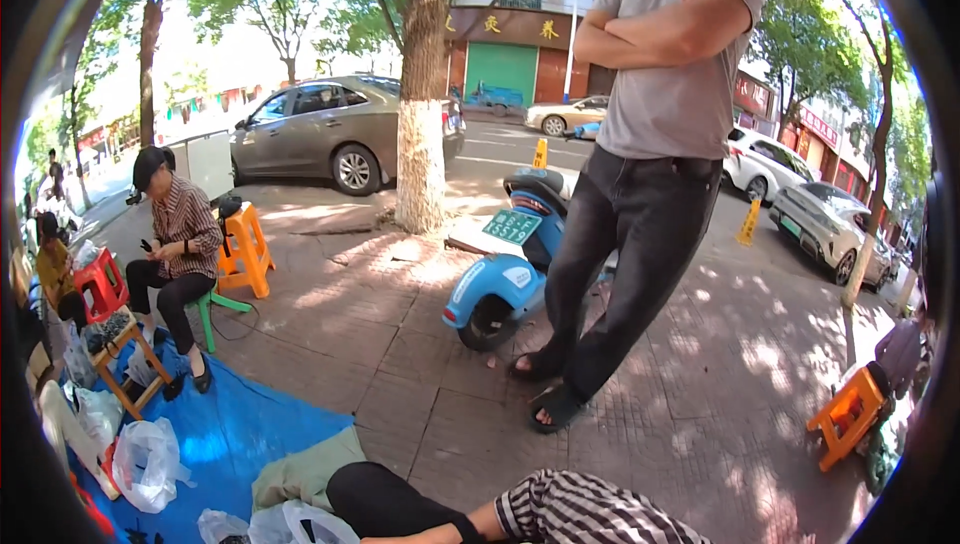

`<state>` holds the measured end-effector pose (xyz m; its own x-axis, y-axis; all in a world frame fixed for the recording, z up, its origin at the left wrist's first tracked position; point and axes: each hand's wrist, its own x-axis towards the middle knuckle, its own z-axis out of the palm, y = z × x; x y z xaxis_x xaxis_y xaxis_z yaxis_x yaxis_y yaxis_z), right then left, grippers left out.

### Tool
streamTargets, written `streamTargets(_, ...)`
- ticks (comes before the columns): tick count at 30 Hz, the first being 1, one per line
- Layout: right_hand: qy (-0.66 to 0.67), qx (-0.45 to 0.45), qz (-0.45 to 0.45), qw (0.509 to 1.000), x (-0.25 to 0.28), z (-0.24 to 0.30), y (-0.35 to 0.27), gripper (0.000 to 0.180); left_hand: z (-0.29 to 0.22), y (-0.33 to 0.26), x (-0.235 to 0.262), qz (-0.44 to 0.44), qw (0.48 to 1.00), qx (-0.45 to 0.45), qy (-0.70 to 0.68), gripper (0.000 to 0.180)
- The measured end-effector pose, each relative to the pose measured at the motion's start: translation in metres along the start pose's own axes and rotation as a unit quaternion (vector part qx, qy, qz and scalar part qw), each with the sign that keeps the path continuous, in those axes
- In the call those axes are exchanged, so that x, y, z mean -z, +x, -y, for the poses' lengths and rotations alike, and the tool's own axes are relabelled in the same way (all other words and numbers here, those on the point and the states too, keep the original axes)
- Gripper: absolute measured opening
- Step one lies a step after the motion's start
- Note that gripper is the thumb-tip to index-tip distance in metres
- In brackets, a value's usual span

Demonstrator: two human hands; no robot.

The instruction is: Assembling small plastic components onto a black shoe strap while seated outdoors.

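1. Crossing the lower edge from the right: a black-and-white striped sleeve [590, 506] and bare forearm [488, 520], which you can take as probably your own right arm.
2. Your right hand [412, 540], past a dark band [467, 529], shows as no more than a strip of skin; you cannot tell whether it is wide, narrow or holding anything. Your left hand is out of sight.
3. Nearest things: clear plastic bags [312, 522], left of that strip, cut by the lower edge. Whether your fingers touch them, you cannot tell.
4. Around them: a dark-clothed knee [385, 499], a grey-green cloth [305, 471] just beyond, a blue tarp [265, 412] spreading left.
5. Step in hand, as you might judge it: something low near the bags, too hidden to name closer.
6. Next move seems to call for tilting your head down, so both hands and the bags show whole before any grip changes.
7. Bystander [675, 94] in grey, arms crossed, by a blue scooter [500, 286]; well apart from the bags.
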<state>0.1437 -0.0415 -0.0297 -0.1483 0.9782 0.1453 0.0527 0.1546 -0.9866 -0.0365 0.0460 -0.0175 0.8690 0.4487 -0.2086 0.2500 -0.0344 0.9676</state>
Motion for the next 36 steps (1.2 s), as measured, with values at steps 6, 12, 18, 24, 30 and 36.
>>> streamTargets(6,-0.123,-0.059,-0.015,0.991,-0.004,0.019,0.001,0.022,0.013,0.001,0.001,-0.002,1.000,0.001,-0.017,0.022)
streamTargets(12,0.200,-0.147,-0.060,0.967,0.002,-0.027,0.002,0.020,-0.001,-0.008,-0.002,0.010,0.985,0.102,-0.137,0.021)
streamTargets(18,0.375,-0.172,-0.009,0.911,0.012,-0.100,-0.005,0.021,0.007,-0.020,0.008,-0.041,0.996,0.013,-0.082,0.019)
streamTargets(24,0.083,-0.002,-0.021,0.996,0.012,-0.079,-0.015,0.019,0.019,-0.030,0.024,-0.020,0.964,0.163,-0.209,0.015)
streamTargets(30,0.482,-0.212,-0.167,0.834,0.046,-0.044,0.020,0.018,-0.014,-0.026,0.029,-0.062,0.974,0.116,-0.183,0.014)
streamTargets(36,0.398,-0.166,-0.143,0.891,0.029,-0.051,0.026,0.008,-0.006,-0.033,0.054,-0.114,0.973,0.107,-0.168,0.019)
